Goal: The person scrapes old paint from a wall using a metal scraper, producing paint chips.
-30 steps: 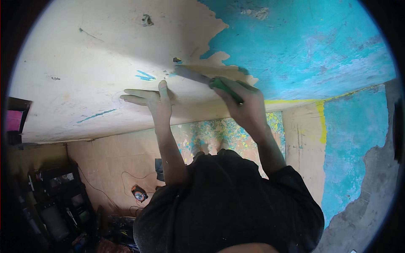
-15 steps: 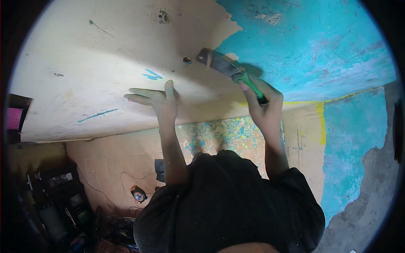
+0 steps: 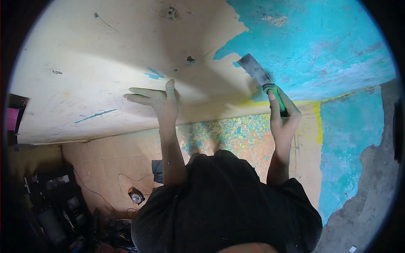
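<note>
In my right hand [image 3: 287, 116] is a putty knife [image 3: 256, 71] with a green handle and a wide grey metal blade. Its blade tip points up and left, over the ragged border where turquoise paint [image 3: 320, 46] meets the bare cream wall [image 3: 126, 46]; whether it touches cannot be told. My left hand [image 3: 158, 99] lies against the cream part with its fingers spread and holds nothing. Just above that hand a small turquoise paint remnant [image 3: 153, 74] stays on the wall, and a dark hole [image 3: 191, 59] shows further right.
Paint flakes [image 3: 230, 130] in turquoise, yellow and cream litter the tiled floor by my feet. A round orange-and-black device [image 3: 136, 195] with a cord lies at lower left, near a dark shelf unit [image 3: 55, 198]. The right side wall [image 3: 352, 143] is partly turquoise, partly grey.
My right hand has moved right and slightly down with the putty knife, whose blade has left the bare cream area for the turquoise border. My left hand stays in place.
</note>
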A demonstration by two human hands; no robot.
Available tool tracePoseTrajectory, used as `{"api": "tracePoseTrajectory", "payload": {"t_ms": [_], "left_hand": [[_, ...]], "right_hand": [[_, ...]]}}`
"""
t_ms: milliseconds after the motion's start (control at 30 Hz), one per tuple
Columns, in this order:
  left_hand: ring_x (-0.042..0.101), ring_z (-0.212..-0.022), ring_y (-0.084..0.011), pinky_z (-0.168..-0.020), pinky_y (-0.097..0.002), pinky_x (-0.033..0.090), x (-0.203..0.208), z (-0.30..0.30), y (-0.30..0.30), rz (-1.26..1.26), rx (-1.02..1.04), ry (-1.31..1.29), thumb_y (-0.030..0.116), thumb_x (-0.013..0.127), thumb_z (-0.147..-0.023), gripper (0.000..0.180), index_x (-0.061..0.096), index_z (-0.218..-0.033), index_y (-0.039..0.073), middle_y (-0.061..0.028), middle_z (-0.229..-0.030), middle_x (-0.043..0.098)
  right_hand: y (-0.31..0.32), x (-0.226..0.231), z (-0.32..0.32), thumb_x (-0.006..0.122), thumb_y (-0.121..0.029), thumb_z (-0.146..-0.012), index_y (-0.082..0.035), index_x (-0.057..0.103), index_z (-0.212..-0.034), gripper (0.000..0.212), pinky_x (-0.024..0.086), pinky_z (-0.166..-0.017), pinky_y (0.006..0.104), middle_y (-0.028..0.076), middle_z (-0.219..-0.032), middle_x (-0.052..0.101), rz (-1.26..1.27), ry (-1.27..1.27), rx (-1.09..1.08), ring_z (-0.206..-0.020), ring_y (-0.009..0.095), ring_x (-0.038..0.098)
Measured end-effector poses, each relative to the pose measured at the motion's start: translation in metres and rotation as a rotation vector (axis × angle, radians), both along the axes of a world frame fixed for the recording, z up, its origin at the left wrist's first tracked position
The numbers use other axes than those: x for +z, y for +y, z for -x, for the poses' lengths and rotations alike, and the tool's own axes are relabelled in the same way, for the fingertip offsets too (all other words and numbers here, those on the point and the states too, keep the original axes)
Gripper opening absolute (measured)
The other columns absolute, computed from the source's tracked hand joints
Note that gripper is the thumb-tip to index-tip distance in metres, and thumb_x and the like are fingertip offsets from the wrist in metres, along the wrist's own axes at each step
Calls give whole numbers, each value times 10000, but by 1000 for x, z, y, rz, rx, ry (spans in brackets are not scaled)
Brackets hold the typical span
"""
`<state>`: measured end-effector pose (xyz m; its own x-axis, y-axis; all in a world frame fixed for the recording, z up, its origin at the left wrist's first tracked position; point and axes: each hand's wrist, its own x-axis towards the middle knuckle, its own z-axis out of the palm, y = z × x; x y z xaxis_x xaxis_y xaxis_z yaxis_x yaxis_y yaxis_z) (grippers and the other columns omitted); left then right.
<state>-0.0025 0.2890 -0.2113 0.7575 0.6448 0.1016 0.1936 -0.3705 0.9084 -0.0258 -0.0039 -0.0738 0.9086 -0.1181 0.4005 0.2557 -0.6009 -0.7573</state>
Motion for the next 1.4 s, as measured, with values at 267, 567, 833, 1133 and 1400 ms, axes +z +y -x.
{"api": "tracePoseTrajectory", "payload": {"t_ms": [267, 567, 833, 1133, 1400], "left_hand": [[-307, -1357, -561, -1117, -642, -39, 12, -9, -4, -78, 20, -36, 603, 629, -852, 1264, -223, -1407, -147, -412, -1422, -363], [-313, -1358, -553, -1123, -627, -46, 15, 6, 5, -39, -94, -30, 592, 616, -869, 1242, -220, -1423, -141, -414, -1426, -356], [-327, -1360, -532, -1137, -593, -53, 16, 2, 11, 108, -318, 18, 577, 575, -907, 1161, -161, -1447, -140, -412, -1433, -349], [-338, -1362, -516, -1149, -565, -58, 15, 5, 22, 221, -490, 61, 564, 542, -938, 1096, -113, -1466, -138, -412, -1438, -343], [-331, -1360, -527, -1144, -579, -55, 16, 12, 12, 132, -332, 24, 564, 564, -919, 1133, -145, -1452, -141, -414, -1435, -344]], "right_hand": [[-18, -29, 4, 656, -135, -942, 58, 693, -1091, 247, 301, -480, 230, 3, -660, 535, -149, -5, -19, -562, 34, 386], [-2, -27, 9, 638, -125, -949, 55, 688, -1107, 245, 297, -487, 232, 6, -653, 544, -140, 15, 42, -583, 37, 376], [10, -29, 1, 665, -143, -936, 65, 690, -1083, 256, 299, -488, 241, 12, -646, 539, -192, -26, 21, -590, 50, 386], [13, -31, -6, 656, -117, -931, 74, 681, -1089, 250, 411, -550, 261, 101, -746, 655, -174, -96, 80, -644, 72, 493], [7, -42, 8, 642, -104, -934, 65, 676, -1106, 243, 387, -521, 247, 95, -743, 662, -137, 27, 13, -623, 73, 488]]}}
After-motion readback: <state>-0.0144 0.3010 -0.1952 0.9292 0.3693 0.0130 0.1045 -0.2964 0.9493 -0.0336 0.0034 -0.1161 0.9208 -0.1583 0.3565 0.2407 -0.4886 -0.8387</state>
